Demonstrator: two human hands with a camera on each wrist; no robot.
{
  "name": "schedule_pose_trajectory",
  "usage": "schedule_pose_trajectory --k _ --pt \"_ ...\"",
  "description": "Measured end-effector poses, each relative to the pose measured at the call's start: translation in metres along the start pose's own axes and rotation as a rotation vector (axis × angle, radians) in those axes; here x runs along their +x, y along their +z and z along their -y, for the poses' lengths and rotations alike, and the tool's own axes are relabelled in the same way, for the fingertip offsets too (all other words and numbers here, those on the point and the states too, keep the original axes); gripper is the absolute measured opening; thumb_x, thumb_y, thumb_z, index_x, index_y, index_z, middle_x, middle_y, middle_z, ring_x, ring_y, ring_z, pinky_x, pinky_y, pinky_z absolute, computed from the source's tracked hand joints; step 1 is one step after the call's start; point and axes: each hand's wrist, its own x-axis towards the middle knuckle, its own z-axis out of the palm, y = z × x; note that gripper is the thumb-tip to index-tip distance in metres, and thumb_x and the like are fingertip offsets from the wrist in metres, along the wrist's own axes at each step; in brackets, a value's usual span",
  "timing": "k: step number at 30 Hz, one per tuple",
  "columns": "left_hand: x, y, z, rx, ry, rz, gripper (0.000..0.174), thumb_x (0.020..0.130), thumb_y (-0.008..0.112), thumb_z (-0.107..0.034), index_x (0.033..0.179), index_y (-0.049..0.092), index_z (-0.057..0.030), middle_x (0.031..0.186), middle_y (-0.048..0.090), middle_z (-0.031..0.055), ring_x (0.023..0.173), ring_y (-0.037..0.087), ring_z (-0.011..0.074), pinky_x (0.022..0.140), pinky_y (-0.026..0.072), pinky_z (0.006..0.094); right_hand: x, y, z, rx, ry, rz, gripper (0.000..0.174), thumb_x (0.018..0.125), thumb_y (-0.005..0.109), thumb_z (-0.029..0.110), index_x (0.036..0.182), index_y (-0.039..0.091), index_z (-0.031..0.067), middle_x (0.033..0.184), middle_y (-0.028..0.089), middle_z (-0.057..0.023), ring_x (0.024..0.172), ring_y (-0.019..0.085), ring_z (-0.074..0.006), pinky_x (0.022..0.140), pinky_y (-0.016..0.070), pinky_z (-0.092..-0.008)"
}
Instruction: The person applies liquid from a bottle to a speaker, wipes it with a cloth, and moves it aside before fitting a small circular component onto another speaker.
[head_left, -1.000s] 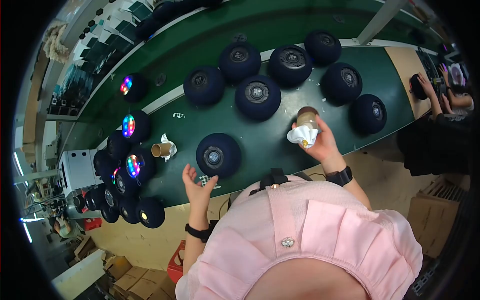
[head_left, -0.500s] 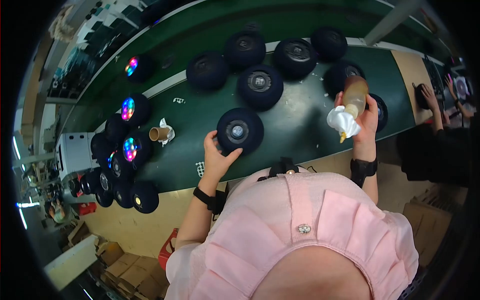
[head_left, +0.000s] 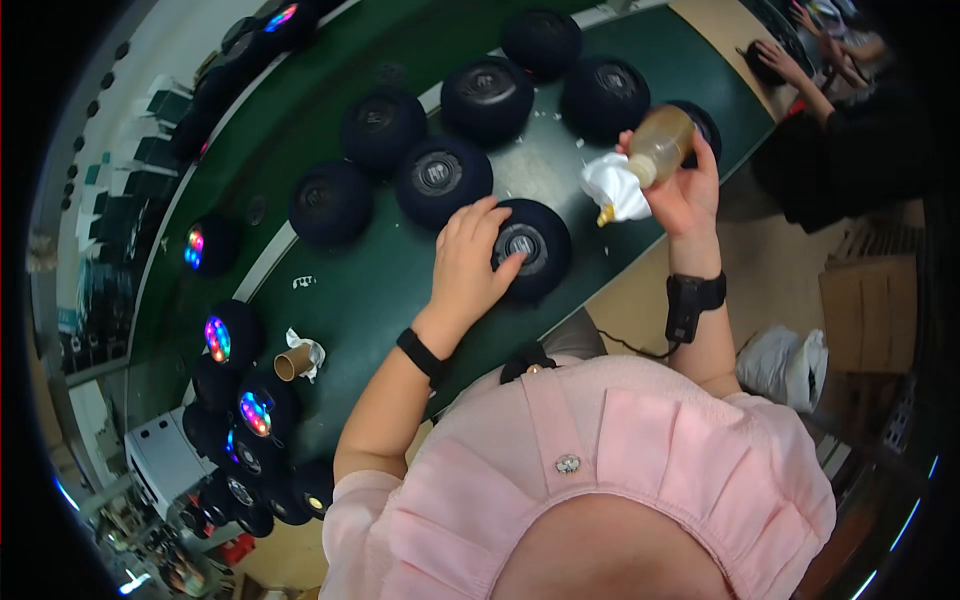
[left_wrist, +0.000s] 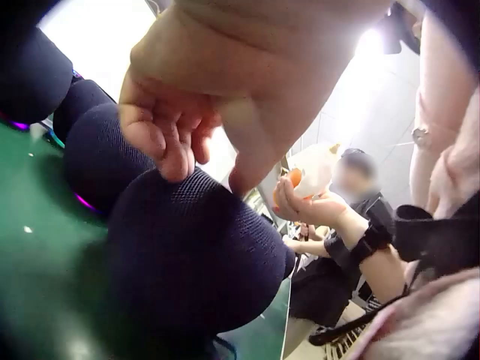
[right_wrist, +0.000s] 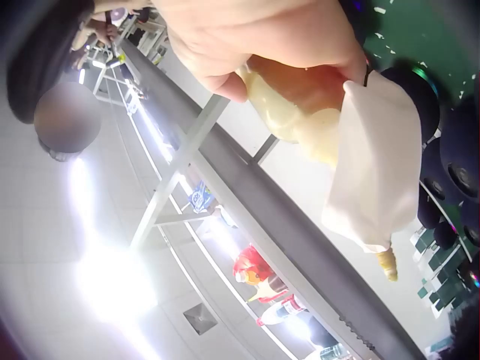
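Observation:
A dark round speaker stands near the table's front edge. My left hand rests on its left side, thumb by the top disc. In the left wrist view, the left hand's fingertips and thumb touch the speaker's dark mesh. My right hand grips an amber bottle, tilted with its yellow nozzle pointing down-left beyond a white wrapping. The right wrist view shows the right hand round the bottle, with the wrapping around its neck.
Several dark speakers stand behind, one of them close by the handled speaker. At left are a cardboard tube on white paper and speakers with coloured lights. Another person's hand is at the upper right.
My left hand has reached the speaker and moved with it to the right, towards the bottle. My right hand has raised and tilted the bottle. The head view has turned.

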Motion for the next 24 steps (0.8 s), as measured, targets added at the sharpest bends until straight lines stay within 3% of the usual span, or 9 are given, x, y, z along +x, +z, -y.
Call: schedule_pose_trajectory --k 3,5,11,13,15,17,20,22,24 --pt "-0.009 -0.004 -0.005 -0.470 -0.208 0.088 0.017 0.074 0.065 -0.008 0.089 0.063 -0.0008 0.088 0.063 0.0106 0.079 0.059 0.0258 0.072 0.0469 0.0317 0.000 -0.013 -0.003 0.116 0.006 -0.022 0.056 0.089 0.049 0.039 0.126 0.039 -0.0009 0.126 0.044 -0.0251 0.117 0.041 -0.0440 0.103 0.0299 -0.0548" --pt "-0.017 -0.030 -0.010 -0.677 -0.572 0.528 0.015 0.087 0.055 -0.006 0.096 0.064 0.0007 0.098 0.064 0.0068 0.087 0.059 0.0126 0.079 0.0454 0.0252 -0.007 -0.002 -0.009 0.095 -0.082 -0.169 0.054 0.091 0.046 0.041 0.125 0.040 -0.0002 0.126 0.045 -0.0223 0.118 0.042 -0.0413 0.104 0.0299 -0.0531" --pt "-0.037 -0.039 -0.041 -1.325 -0.589 0.970 0.044 0.093 0.045 -0.032 0.122 0.053 -0.0002 0.119 0.057 0.0164 0.111 0.053 0.0260 0.096 0.0384 0.0366 -0.022 -0.004 -0.033 0.088 -0.170 -0.367 0.052 0.092 0.043 0.042 0.127 0.040 0.0028 0.129 0.046 -0.0128 0.121 0.042 -0.0312 0.106 0.0292 -0.0477" --pt "-0.027 -0.054 -0.026 -1.558 -0.601 1.106 0.035 0.091 0.047 -0.026 0.111 0.059 0.0007 0.110 0.060 0.0161 0.105 0.057 0.0270 0.097 0.0385 0.0395 -0.025 -0.019 -0.035 0.162 -0.112 -0.320 0.049 0.092 0.043 0.041 0.124 0.044 0.0043 0.123 0.050 -0.0130 0.116 0.047 -0.0308 0.102 0.0337 -0.0466" --pt "-0.009 -0.078 0.001 -1.826 -0.428 0.553 0.025 0.090 0.048 -0.023 0.084 0.059 -0.0006 0.081 0.058 0.0103 0.077 0.058 0.0224 0.083 0.0437 0.0345 -0.024 -0.036 -0.033 0.236 -0.059 -0.260 0.045 0.092 0.044 0.040 0.121 0.048 0.0057 0.118 0.054 -0.0133 0.110 0.051 -0.0304 0.099 0.0381 -0.0455" --pt "0.005 -0.118 0.023 -2.200 -0.534 -0.291 0.030 0.086 0.056 -0.022 0.063 0.044 -0.0086 0.059 0.035 0.0004 0.051 0.030 0.0113 0.062 0.0335 0.0288 -0.025 -0.048 -0.030 0.293 -0.097 -0.224 0.042 0.091 0.044 0.040 0.116 0.050 0.0070 0.114 0.054 -0.0128 0.105 0.051 -0.0296 0.094 0.0403 -0.0448" --pt "0.007 -0.157 0.064 -1.947 -0.407 -0.500 0.026 0.086 0.058 -0.020 0.065 0.045 -0.0083 0.060 0.038 0.0004 0.053 0.035 0.0112 0.067 0.0393 0.0310 -0.038 -0.026 -0.026 0.266 -0.186 -0.367 0.039 0.090 0.044 0.040 0.111 0.051 0.0075 0.108 0.054 -0.0114 0.101 0.050 -0.0299 0.091 0.0401 -0.0457" --pt "0.014 -0.158 0.062 -1.323 -0.562 -0.510 0.019 0.087 0.057 -0.016 0.071 0.051 -0.0066 0.064 0.046 0.0009 0.057 0.044 0.0118 0.070 0.0445 0.0322 -0.045 -0.019 -0.023 0.196 -0.242 -0.481 0.041 0.091 0.042 0.042 0.113 0.051 0.0083 0.110 0.054 -0.0106 0.102 0.050 -0.0302 0.087 0.0396 -0.0459" --pt "0.021 -0.122 0.038 -0.740 -0.585 -0.258 0.011 0.084 0.062 -0.009 0.091 0.061 -0.0017 0.085 0.063 0.0051 0.077 0.059 0.0125 0.072 0.0485 0.0264 -0.045 -0.027 -0.012 0.201 -0.223 -0.440 0.041 0.091 0.042 0.042 0.111 0.052 0.0086 0.110 0.054 -0.0103 0.102 0.049 -0.0300 0.085 0.0395 -0.0458"
